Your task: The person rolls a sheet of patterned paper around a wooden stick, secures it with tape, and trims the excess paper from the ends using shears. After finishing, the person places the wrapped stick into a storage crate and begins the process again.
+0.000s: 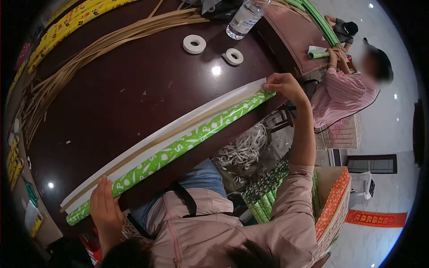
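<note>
A long roll of green printed wrapping paper (172, 151) lies slantwise along the near edge of the dark table. Its loose flap (178, 117) shows a white back, and a narrow tan strip (156, 135) runs along it. At the lower left end, my left hand (106, 209) holds the roll with its fingers laid over the top. My right hand (284, 87) pinches the flap's corner at the upper right end, fingertips together. Two white tape rolls, one larger (187, 48) and one smaller (239, 55), lie on the table beyond the paper.
Tan strips (103, 42) curve across the table's far left beside yellow printed rolls (67, 33). A water bottle (243, 22) stands at the back. White scraps (243, 149) and green rolls (263, 203) are below on the right. A co-worker in pink stripes (344, 91) handles green paper at another table.
</note>
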`<state>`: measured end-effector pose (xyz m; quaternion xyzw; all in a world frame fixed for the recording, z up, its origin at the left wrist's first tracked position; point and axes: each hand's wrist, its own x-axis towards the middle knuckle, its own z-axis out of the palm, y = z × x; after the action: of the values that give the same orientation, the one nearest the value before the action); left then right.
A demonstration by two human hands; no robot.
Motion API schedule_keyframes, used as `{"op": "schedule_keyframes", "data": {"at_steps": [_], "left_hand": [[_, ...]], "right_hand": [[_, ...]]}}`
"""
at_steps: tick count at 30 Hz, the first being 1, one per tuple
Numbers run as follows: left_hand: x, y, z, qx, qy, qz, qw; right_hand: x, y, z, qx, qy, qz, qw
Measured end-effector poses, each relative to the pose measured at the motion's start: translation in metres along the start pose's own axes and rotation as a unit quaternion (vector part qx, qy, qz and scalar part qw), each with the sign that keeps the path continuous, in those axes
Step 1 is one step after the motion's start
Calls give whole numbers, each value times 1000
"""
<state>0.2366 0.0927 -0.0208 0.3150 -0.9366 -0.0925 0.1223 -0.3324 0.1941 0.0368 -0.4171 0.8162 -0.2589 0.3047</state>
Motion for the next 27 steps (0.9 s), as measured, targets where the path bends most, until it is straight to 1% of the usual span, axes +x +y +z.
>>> {"op": "schedule_keyframes", "data": {"at_steps": [1,2,3,5,6,9,10,12,16,18,21,25,27], "left_hand": [[-1,-1,1,5,-2,0,1000],[-2,-2,2,10,-5,-1,1000],[-2,-3,2,9,-5,2,1000],[-3,-4,4,14,-2,1,1000],[-3,-4,3,13,-2,3,1000],[-3,-4,3,10,2,7,1000],[-3,-4,3,15,0,7,1000],[-3,-5,3,20,-3,8,1000],[-3,-3,2,14,-3,3,1000],[-3,-2,2,12,-3,-2,1000],[-2,-2,2,13,-2,1,1000],[-3,-2,2,17,-1,-3,1000],[-5,-3,3,15,0,-4,1000]], "right_hand": [[-1,-5,2,8,8,16,1000],[5,1,5,-37,25,-2,999],[6,5,5,-36,27,0,999],[10,6,10,-49,0,-31,998],[12,7,11,-72,8,-36,997],[17,11,15,-86,17,-52,995],[18,11,16,-87,17,-51,995],[19,8,19,-127,50,-39,990],[24,16,20,-166,52,-36,984],[24,11,22,-203,66,-15,977],[24,8,22,-233,67,-35,969],[23,1,26,-257,75,-19,963],[18,-12,33,-303,112,7,946]]}}
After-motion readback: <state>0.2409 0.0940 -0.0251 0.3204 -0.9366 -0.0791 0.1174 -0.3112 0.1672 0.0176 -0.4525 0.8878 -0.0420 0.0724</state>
